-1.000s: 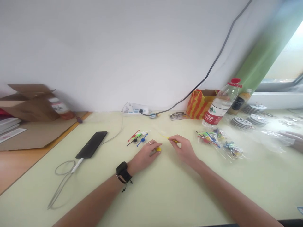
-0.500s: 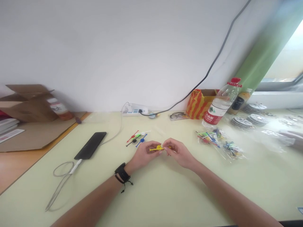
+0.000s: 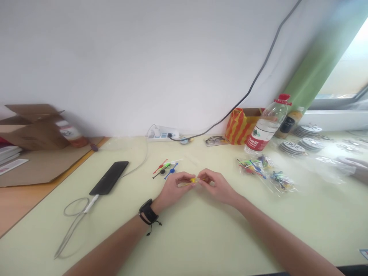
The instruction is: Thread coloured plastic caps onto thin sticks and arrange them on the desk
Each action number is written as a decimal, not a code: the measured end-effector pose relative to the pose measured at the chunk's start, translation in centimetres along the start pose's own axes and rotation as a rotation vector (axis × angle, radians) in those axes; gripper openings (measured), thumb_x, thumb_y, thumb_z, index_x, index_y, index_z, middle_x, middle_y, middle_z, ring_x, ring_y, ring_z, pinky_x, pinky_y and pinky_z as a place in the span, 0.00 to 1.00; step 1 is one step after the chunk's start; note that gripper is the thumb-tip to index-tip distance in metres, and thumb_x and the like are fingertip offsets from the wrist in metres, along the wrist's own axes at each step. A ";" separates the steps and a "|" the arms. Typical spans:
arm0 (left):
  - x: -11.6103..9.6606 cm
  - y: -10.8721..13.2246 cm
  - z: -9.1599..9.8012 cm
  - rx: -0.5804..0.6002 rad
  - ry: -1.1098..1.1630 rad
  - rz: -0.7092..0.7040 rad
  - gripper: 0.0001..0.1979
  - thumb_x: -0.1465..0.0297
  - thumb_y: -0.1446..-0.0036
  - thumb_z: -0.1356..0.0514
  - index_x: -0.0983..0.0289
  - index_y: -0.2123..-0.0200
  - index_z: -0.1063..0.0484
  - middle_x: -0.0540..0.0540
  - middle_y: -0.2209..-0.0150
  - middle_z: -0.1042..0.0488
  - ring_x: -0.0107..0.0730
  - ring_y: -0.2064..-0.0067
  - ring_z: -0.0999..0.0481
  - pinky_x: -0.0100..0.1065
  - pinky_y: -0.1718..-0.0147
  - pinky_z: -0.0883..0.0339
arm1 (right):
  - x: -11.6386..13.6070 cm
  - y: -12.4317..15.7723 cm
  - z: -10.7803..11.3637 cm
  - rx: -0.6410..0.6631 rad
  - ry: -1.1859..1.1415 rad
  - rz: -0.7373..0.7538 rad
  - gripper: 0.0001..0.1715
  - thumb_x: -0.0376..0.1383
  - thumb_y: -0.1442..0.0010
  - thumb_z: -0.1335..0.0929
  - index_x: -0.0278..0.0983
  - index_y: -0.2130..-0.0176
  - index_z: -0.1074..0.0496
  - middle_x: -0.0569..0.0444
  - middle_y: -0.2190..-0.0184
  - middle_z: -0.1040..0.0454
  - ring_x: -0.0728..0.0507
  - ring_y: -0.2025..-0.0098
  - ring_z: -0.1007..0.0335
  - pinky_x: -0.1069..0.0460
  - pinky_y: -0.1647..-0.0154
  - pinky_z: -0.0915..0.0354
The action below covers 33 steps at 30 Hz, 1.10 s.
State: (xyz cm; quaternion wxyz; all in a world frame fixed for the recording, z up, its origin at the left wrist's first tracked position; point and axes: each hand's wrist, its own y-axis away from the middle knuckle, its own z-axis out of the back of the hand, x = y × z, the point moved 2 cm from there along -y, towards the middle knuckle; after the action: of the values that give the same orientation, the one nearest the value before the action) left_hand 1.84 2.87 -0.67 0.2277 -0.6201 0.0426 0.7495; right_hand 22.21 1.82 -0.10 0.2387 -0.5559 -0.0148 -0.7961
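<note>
Between my hands, above the table, is a small yellow plastic arrow spinner [image 3: 193,180] with a round hub; fingers hide much of it. My left hand [image 3: 174,188] is closed on it in a pinch from the left. Meeting it from the right, my right hand [image 3: 217,186] pinches the spinner's other side with thumb and fingertips. Just beyond my left hand lie similar arrow spinners: a red one [image 3: 161,166], a blue one [image 3: 171,171], a black one [image 3: 162,172], and green and white ones partly overlapping.
Clear bags of coloured spinners [image 3: 253,168] lie on the right near a large water bottle [image 3: 263,130]. Stacked discs [image 3: 292,148] and another person's hand [image 3: 355,165] are farther right. A phone [image 3: 109,178] with a cable lies left; a power strip [image 3: 162,133] sits by the wall.
The yellow spinner has turned between my fingers, and its long arm shows less now. My hands stay almost in place; the view has shifted slightly.
</note>
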 end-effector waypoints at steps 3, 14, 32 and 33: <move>0.1 0.1 0.1 -0.050 -0.108 -0.035 0.11 0.64 0.43 0.30 0.61 0.58 0.19 0.58 0.58 0.17 0.43 0.56 0.18 0.39 0.54 0.25 | -0.1 -0.2 0.2 -0.012 -0.053 -0.008 0.09 0.43 0.34 0.32 0.39 0.58 0.29 0.55 0.67 0.25 0.46 0.66 0.30 0.52 0.65 0.33; -0.2 0.4 0.3 -0.053 -0.283 -0.128 0.10 0.65 0.40 0.33 0.60 0.56 0.20 0.56 0.56 0.17 0.42 0.52 0.18 0.39 0.51 0.25 | -0.4 -0.4 0.3 0.018 -0.194 -0.042 0.12 0.44 0.37 0.29 0.38 0.59 0.28 0.52 0.63 0.25 0.45 0.62 0.29 0.49 0.58 0.32; -0.2 0.3 0.0 0.064 -0.143 -0.096 0.06 0.67 0.41 0.33 0.63 0.63 0.21 0.57 0.61 0.18 0.37 0.59 0.19 0.38 0.55 0.24 | -0.4 -0.4 0.2 0.067 -0.292 -0.071 0.15 0.44 0.38 0.27 0.37 0.59 0.28 0.52 0.62 0.25 0.46 0.62 0.30 0.50 0.59 0.34; -0.2 0.3 0.0 0.064 -0.125 -0.088 0.06 0.67 0.40 0.33 0.64 0.63 0.22 0.57 0.61 0.18 0.37 0.59 0.19 0.38 0.55 0.24 | -0.4 -0.4 0.2 0.068 -0.301 -0.071 0.15 0.44 0.38 0.27 0.37 0.59 0.28 0.52 0.62 0.25 0.46 0.63 0.30 0.50 0.60 0.35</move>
State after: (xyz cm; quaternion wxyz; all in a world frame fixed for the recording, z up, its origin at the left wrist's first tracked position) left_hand 1.71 2.52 -0.59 0.2827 -0.5656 0.0249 0.7743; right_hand 22.36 2.38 -0.28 0.2241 -0.6594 -0.0972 -0.7110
